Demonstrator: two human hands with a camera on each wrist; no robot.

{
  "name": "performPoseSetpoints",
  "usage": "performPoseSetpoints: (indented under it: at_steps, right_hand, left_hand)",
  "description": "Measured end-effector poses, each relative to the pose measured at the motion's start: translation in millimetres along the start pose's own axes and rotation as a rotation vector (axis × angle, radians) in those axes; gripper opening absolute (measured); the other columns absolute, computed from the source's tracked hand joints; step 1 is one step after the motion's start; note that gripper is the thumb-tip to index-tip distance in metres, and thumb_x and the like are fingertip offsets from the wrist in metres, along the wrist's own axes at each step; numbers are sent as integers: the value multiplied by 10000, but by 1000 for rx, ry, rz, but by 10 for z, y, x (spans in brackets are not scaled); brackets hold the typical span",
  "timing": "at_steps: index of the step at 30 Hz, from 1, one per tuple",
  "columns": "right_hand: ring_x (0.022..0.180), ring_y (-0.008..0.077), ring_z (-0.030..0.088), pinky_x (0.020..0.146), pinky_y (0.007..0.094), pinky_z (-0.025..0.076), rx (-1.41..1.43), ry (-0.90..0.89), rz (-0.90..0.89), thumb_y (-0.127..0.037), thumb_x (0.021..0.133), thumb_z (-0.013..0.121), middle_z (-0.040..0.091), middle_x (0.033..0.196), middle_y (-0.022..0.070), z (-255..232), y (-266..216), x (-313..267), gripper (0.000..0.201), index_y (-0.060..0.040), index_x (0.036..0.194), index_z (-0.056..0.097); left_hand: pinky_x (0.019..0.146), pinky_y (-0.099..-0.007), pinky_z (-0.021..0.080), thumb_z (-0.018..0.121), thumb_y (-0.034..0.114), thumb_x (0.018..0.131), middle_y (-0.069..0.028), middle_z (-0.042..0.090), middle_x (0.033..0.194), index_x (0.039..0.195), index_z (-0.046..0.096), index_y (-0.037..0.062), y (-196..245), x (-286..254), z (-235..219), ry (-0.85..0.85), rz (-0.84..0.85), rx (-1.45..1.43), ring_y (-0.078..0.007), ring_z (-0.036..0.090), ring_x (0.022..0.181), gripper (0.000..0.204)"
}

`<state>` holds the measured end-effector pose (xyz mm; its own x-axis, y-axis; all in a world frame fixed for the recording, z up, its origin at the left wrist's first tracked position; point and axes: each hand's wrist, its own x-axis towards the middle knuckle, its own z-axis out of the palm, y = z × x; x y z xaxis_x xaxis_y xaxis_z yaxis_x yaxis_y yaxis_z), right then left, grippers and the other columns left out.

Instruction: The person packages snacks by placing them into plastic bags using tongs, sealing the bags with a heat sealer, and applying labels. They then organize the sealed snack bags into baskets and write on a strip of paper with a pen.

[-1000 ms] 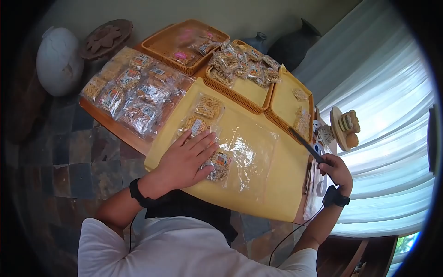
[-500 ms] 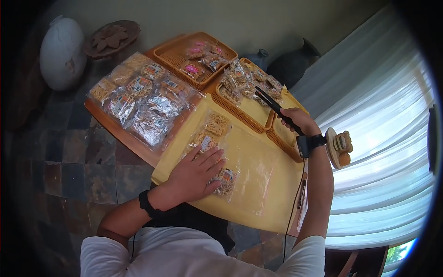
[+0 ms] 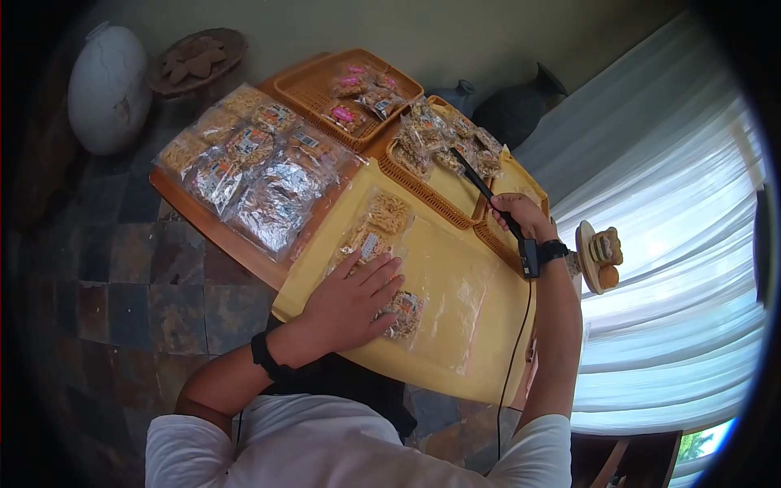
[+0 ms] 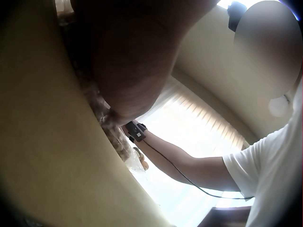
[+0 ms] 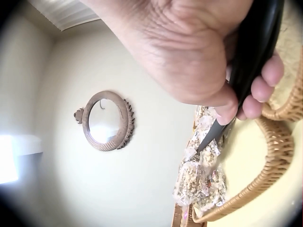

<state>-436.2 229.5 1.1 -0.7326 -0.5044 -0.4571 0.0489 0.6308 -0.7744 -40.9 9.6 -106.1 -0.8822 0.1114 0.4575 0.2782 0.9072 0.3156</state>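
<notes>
Black tongs are in use by the right hand, whose thumb and fingers curl firmly round the handle. How far apart the tips stand cannot be told. By the right wrist view, the tip end lies at, or just over, the clear-wrapped packets heaped inside the wicker basket; contact is not confirmed, and no packet is seen lifted. The left hand lies palm down with fingers extended over the row of packets on the yellow sheet, gripping nothing that shows.

Assessment: the step appears to be taking a packet from the heap. One packet should be singled out first, preferably from the top and the near side. The tips should straddle its filled body, not loose film, since slick wrapping may slide or drag a neighbour along. Squeeze should be moderate, as the contents look brittle. Lift should be straight up until past the rim. Meanwhile the left palm should bear lightly, enough to steady the row without crushing it.
</notes>
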Motion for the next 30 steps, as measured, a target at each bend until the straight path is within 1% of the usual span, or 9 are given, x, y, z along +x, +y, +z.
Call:
performPoseSetpoints:
  at_steps: [5, 7, 10, 11, 14, 19, 22, 28, 30]
  right_hand:
    - [606, 92, 587, 536, 242, 476, 64, 37, -7, -213, 1099, 649, 654, 764, 5, -137, 270, -485, 219, -15, 1023, 704]
    - [603, 84, 579, 543, 240, 469, 60, 110, -26, -232, 1103, 641, 653, 765, -3, -124, 303, -846, 220, -36, 1023, 704]
    - [597, 77, 569, 547, 239, 457, 51, 127, -43, -251, 1103, 641, 651, 759, -4, -232, 539, -1446, 233, -44, 1011, 694]
    - [590, 79, 562, 549, 237, 447, 38, 205, -9, -259, 1106, 636, 646, 750, -2, -215, 621, -1689, 240, -49, 998, 685]
    - [578, 87, 563, 544, 238, 451, 27, 231, -3, -236, 1106, 630, 645, 729, 7, -355, 1161, -2316, 238, -39, 979, 674]
    - [571, 83, 568, 537, 245, 454, 104, 338, 133, -158, 1087, 643, 655, 733, 10, -104, 1747, -3132, 172, -24, 995, 696]
    - [576, 83, 558, 549, 246, 439, 155, 330, 148, -145, 1086, 641, 641, 728, 5, 220, 1830, -3277, 177, -28, 961, 683]
    - [594, 83, 559, 555, 259, 442, 157, 246, 166, -169, 1098, 636, 628, 727, 8, 534, 1904, -3136, 219, -28, 933, 663]
    - [596, 85, 559, 552, 258, 436, 208, 108, 130, -182, 1108, 628, 633, 730, 16, 534, 1912, -3027, 233, -24, 941, 666]
  left_hand:
    - [1283, -529, 294, 610, 468, 1038, -123, 518, 1626, 1463, 630, 96, 8, 13, -24, -34, 15, -15, -280, 420, 1560, 565]
    - [1280, -529, 296, 616, 457, 1033, -126, 515, 1628, 1474, 618, 92, 10, 36, -53, -45, 1, -4, -284, 418, 1564, 572]
    - [1277, -531, 296, 620, 441, 1030, -129, 518, 1624, 1490, 604, 87, 12, 62, -75, -62, 10, 3, -292, 420, 1563, 580]
    - [1277, -531, 296, 620, 441, 1030, -129, 518, 1624, 1490, 604, 87, 19, 65, -80, -74, 22, -15, -292, 420, 1563, 580]
    - [1278, -532, 293, 621, 426, 1028, -130, 520, 1621, 1502, 594, 83, 18, 79, -101, -83, 10, -20, -298, 416, 1566, 585]
    - [1283, -540, 287, 613, 422, 1030, -134, 501, 1643, 1525, 579, 84, 22, 86, -115, -99, 17, 17, -303, 414, 1568, 601]
    - [1289, -542, 276, 604, 425, 1038, -133, 491, 1654, 1538, 570, 87, 28, 100, -121, -117, 21, 35, -303, 413, 1568, 604]
    - [1298, -539, 264, 588, 416, 1052, -131, 488, 1658, 1550, 560, 91, 37, 89, -123, -122, 20, 42, -304, 414, 1567, 596]
    - [1290, -546, 273, 586, 420, 1050, -138, 503, 1641, 1516, 591, 80, 35, 75, -102, -98, 23, 46, -300, 416, 1564, 577]
